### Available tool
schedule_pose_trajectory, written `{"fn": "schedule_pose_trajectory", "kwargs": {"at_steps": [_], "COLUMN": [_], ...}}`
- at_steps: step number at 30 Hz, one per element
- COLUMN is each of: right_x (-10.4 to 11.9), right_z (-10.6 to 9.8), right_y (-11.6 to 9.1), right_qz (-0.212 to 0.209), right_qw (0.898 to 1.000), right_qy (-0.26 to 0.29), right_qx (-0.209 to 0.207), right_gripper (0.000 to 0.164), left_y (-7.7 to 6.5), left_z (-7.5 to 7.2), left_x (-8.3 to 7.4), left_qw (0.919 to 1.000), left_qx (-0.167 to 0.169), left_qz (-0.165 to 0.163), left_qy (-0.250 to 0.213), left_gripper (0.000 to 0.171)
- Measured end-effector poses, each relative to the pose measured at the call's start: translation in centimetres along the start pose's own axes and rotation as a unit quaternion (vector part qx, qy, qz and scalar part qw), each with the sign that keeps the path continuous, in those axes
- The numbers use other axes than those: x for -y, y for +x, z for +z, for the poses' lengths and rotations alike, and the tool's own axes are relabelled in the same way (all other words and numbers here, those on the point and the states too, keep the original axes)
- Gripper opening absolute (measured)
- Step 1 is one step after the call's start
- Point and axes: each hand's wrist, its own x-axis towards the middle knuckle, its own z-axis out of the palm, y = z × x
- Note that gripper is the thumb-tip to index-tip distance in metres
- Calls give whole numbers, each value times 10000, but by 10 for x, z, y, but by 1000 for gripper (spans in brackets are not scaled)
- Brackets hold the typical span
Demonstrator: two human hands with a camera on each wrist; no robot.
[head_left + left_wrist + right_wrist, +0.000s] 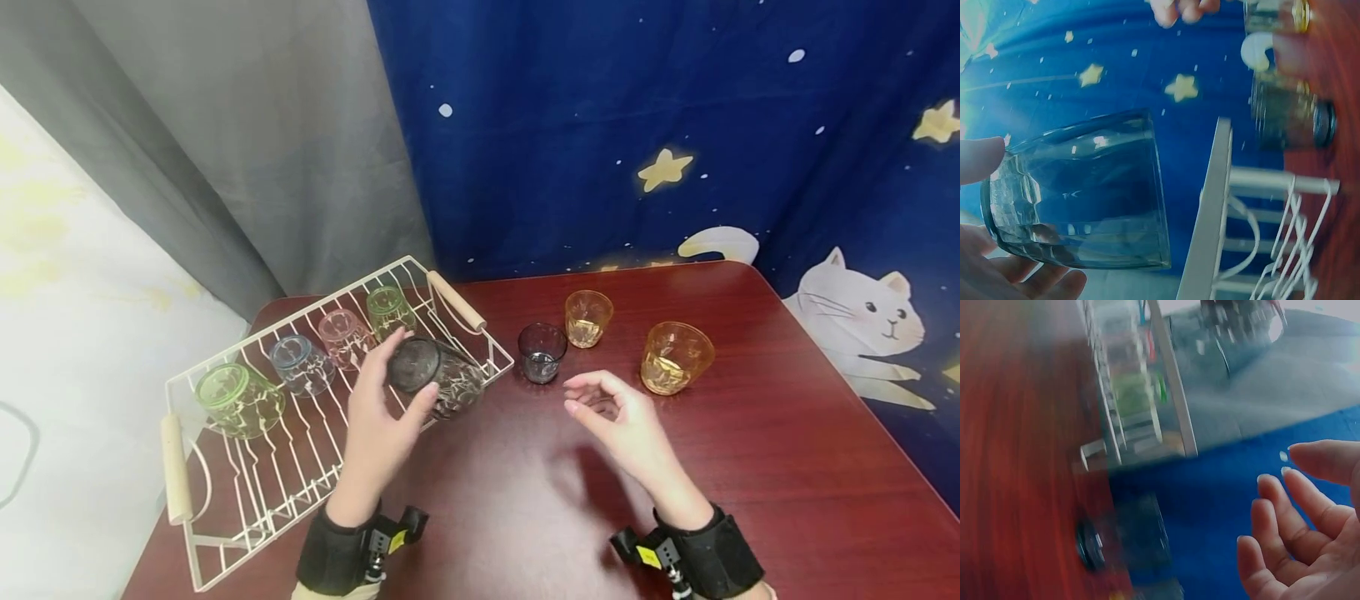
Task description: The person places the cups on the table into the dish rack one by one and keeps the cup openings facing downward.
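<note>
My left hand (pixel 378 437) grips a dark grey glass tumbler (pixel 453 379) between thumb and fingers. The tumbler is tilted above the right end of a white wire dish rack (pixel 1205 219), its base toward my palm and its mouth pointing away in the left wrist view. To the right, my right hand (pixel 630 429) hovers over the table, fingers loosely bent and holding nothing. Just beyond its fingertips stands a smaller dark glass (pixel 542 354), upright. Two amber glasses also stand upright: a small one (pixel 588 318) behind and a larger one (pixel 677 358) to the right.
Upside down in the rack sit a large green glass (pixel 240 402), a blue glass (pixel 302 367), a pink glass (pixel 347 340) and a small green glass (pixel 390 312). Wooden handles (pixel 177 471) top the rack's ends. Curtains (pixel 540 133) hang behind the reddish-brown table (pixel 495 517).
</note>
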Motion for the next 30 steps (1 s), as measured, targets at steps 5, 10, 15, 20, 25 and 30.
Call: {"fn": "schedule_pose_trajectory", "kwargs": {"at_steps": [5,10,15,20,25,30], "right_x": [-11,-21,-30,-42,-54,-64], "right_z": [-23,-45,-61,-66,-68,-69], "right_y": [13,22,25,29,33,36], "right_qz": [-82,156,443,470,282,50], "right_qw": [9955,9812,9653,9608,9585,9505], "right_qy": [-777,-1647,-2249,-2368,-2509,-2857], "right_qx": [-543,-998,-1254,-1364,-1323,-1223], "right_gripper": [23,30,37,38,36,39], "left_y": [-3,-8,-15,-24,-32,-44], "left_z": [-26,-48,-66,-84,-103,-116], "left_x": [8,14,21,26,29,33], "left_qw": [9984,9929,9856,9749,9620,9526], "left_qx": [-398,-630,-828,-1037,-1124,-1020], "left_qz": [-234,-587,-826,-1135,-1664,-2235], "left_qy": [340,825,1221,1612,1851,1795], "left_gripper": [72,70,68,70,71,73]}}
